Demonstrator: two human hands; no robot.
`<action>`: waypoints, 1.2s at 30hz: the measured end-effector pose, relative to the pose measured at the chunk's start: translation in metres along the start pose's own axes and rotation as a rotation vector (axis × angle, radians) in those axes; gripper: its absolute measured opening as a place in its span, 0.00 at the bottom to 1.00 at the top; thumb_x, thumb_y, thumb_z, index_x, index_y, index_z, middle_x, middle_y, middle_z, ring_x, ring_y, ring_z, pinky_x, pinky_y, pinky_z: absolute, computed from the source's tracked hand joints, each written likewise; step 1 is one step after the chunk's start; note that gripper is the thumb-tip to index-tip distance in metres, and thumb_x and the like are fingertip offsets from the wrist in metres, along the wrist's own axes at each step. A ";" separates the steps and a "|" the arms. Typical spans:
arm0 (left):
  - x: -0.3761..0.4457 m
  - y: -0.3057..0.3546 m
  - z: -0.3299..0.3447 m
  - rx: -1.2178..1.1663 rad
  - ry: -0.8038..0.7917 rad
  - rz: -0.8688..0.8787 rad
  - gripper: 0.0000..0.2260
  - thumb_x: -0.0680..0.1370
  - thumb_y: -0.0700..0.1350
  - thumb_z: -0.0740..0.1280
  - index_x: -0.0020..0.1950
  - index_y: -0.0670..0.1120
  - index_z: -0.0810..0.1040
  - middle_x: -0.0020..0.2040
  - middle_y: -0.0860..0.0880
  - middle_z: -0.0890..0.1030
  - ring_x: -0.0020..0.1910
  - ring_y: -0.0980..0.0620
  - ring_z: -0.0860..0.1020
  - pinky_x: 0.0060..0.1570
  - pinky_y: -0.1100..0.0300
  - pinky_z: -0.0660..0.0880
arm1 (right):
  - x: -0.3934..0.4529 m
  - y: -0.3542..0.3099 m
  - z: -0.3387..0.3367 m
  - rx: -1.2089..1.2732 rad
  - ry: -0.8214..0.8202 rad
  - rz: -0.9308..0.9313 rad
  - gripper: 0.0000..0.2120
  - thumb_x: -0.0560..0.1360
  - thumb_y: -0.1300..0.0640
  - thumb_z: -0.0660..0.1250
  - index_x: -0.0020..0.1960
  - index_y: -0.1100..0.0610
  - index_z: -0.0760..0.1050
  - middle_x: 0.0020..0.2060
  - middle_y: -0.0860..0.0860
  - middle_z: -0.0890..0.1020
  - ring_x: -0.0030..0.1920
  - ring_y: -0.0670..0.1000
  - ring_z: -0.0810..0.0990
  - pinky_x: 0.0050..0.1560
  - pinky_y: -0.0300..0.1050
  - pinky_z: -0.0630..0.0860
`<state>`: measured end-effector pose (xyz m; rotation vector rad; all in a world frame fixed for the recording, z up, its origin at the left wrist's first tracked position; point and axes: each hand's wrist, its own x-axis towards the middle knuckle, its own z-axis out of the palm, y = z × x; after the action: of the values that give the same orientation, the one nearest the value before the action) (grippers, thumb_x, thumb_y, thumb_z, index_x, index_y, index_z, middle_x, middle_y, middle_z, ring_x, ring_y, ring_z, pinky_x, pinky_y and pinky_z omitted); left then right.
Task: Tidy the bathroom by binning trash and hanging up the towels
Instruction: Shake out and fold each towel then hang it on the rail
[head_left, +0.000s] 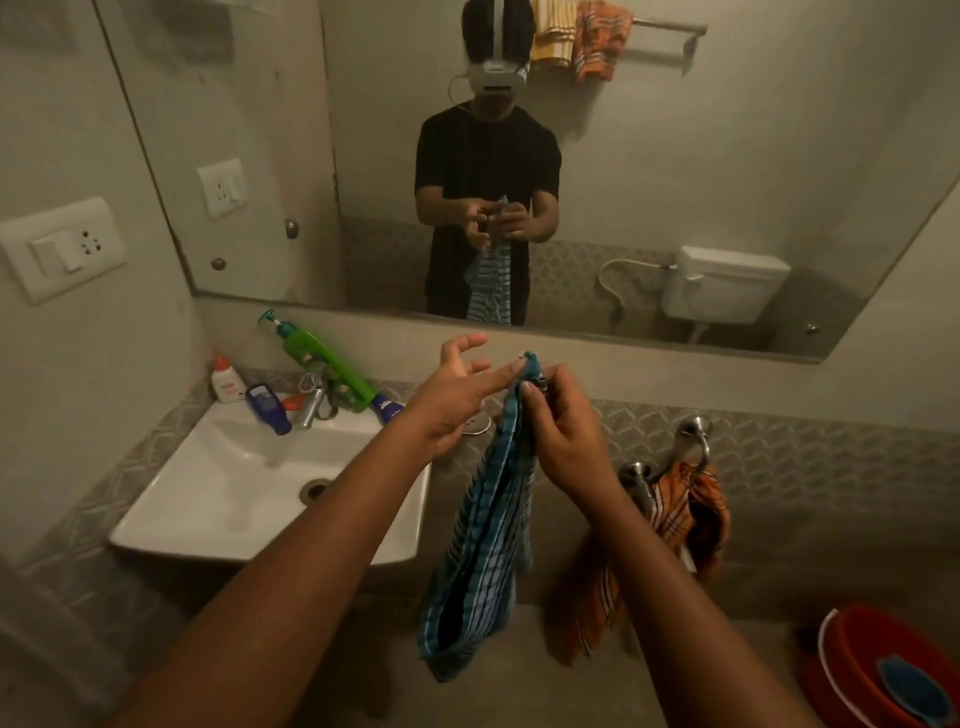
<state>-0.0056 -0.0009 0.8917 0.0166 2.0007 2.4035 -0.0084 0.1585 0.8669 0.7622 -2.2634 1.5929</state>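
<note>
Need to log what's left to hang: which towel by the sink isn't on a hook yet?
The blue striped towel, pinched at its top by the right hand. The orange checked towel already hangs from the wall hook.

blue striped towel (483, 525), hanging bunched, top pinched

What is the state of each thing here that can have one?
Blue towel: hanging, pinched at its top.
Right hand: pinching the blue towel's top.
Left hand: fingers spread, a fingertip at the towel's top.
Orange towel: hung on a wall hook.
Sink: no water seen.
Green pump bottle: leaning over the tap.
Red bucket: on the floor.
</note>
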 end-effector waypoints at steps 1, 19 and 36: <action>-0.007 -0.005 -0.005 0.059 0.063 0.051 0.37 0.68 0.61 0.78 0.71 0.55 0.66 0.69 0.45 0.75 0.65 0.49 0.78 0.65 0.50 0.75 | 0.001 -0.002 -0.001 -0.081 0.047 -0.018 0.06 0.83 0.55 0.63 0.48 0.55 0.71 0.34 0.45 0.75 0.33 0.41 0.73 0.34 0.41 0.72; -0.094 -0.090 -0.119 0.520 0.470 0.018 0.12 0.76 0.38 0.72 0.52 0.54 0.79 0.49 0.52 0.83 0.53 0.47 0.82 0.51 0.54 0.77 | -0.022 0.058 -0.073 -0.412 0.173 0.043 0.04 0.84 0.50 0.58 0.54 0.50 0.64 0.38 0.50 0.78 0.36 0.51 0.78 0.36 0.57 0.77; -0.041 0.037 -0.073 0.376 0.475 0.486 0.05 0.80 0.46 0.69 0.56 0.52 0.77 0.53 0.47 0.83 0.56 0.45 0.82 0.45 0.61 0.80 | -0.014 0.004 -0.153 -0.039 0.201 0.196 0.07 0.80 0.49 0.65 0.48 0.53 0.72 0.39 0.44 0.82 0.39 0.43 0.82 0.35 0.38 0.77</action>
<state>0.0337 -0.0804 0.9147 -0.0801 2.9483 2.4002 -0.0110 0.3052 0.9121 0.3608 -2.2707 1.6210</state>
